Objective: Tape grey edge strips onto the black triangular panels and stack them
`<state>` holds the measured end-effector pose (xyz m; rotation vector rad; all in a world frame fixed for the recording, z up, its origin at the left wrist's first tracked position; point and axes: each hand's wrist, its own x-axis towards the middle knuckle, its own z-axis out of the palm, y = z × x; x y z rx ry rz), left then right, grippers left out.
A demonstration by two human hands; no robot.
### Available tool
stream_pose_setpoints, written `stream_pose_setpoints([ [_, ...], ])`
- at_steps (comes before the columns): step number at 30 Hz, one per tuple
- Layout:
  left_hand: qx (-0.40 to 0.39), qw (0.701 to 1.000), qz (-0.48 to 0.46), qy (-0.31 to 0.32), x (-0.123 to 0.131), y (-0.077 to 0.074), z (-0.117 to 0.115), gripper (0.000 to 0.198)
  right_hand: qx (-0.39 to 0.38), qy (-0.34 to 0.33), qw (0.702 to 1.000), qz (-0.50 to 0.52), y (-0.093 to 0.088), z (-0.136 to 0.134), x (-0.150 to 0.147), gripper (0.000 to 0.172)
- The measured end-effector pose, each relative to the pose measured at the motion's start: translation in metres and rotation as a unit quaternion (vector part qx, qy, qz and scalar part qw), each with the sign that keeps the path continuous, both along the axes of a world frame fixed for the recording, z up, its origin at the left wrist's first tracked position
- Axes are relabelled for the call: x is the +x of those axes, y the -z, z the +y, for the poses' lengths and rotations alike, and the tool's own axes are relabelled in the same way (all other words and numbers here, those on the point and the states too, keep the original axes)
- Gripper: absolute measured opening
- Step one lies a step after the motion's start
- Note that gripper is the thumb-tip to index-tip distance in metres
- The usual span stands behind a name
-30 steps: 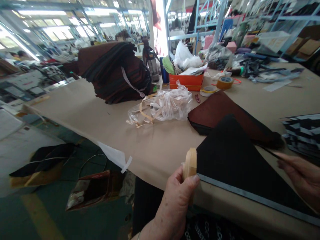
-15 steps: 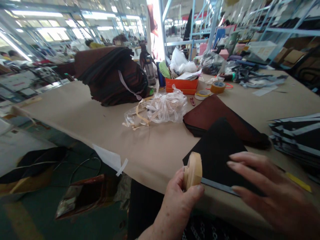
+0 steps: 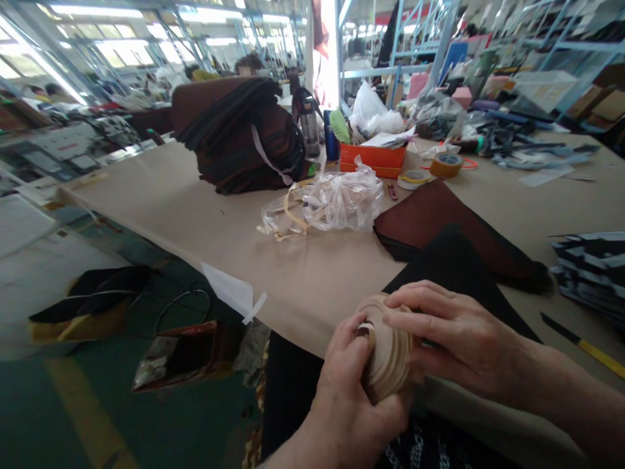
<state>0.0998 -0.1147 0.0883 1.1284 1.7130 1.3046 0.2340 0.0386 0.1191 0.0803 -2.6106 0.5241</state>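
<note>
A cream-coloured roll of tape (image 3: 390,352) is held up over the front edge of the table, its flat side turned toward me. My left hand (image 3: 349,384) is closed on it, with fingers at the core hole and thumb along the lower side. From the right, my right hand (image 3: 463,332) presses its fingers on the roll's upper and right rim; some fingertips are hidden behind it. Partly covered by that hand, a black fabric panel (image 3: 452,257) lies on the table. Behind it is a stack of dark brown fabric pieces (image 3: 434,215).
A crumpled clear plastic bag (image 3: 342,198) lies mid-table, with a tall pile of dark fabric (image 3: 234,137) behind. An orange box (image 3: 374,159) and a brown tape roll (image 3: 446,165) stand farther back. At right are striped black pieces (image 3: 593,267) and a yellow-handled cutter (image 3: 598,355).
My right hand has moved left from the black panel onto the tape roll. The roll has turned so its flat side faces me. The view has shifted slightly left.
</note>
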Motion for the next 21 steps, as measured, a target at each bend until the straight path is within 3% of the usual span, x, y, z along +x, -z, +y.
stream_pose_setpoints([
  [3,0.042,0.997,0.058,-0.025,0.002,0.01,-0.004,0.027,-0.03,0.094,0.994,0.034,0.013,-0.01,0.014,0.048],
  [6,0.045,0.992,0.119,-0.027,0.002,0.019,-0.005,0.035,-0.063,0.209,0.975,0.044,0.031,-0.029,0.025,0.051],
  [10,0.052,0.971,0.233,-0.005,0.002,0.026,-0.004,0.046,-0.071,0.286,0.955,0.037,0.051,-0.054,0.025,0.054],
  [14,0.077,0.927,0.367,-0.013,0.004,0.03,0.0,0.043,-0.103,0.306,0.946,0.023,0.056,-0.058,0.021,0.038],
  [17,0.09,0.899,0.427,-0.03,0.006,0.031,0.001,0.041,-0.161,0.274,0.948,-0.001,0.055,-0.055,0.022,0.04],
  [21,0.093,0.89,0.445,-0.044,0.004,0.032,0.0,0.041,-0.274,0.225,0.934,-0.044,0.056,-0.053,0.026,0.045],
])
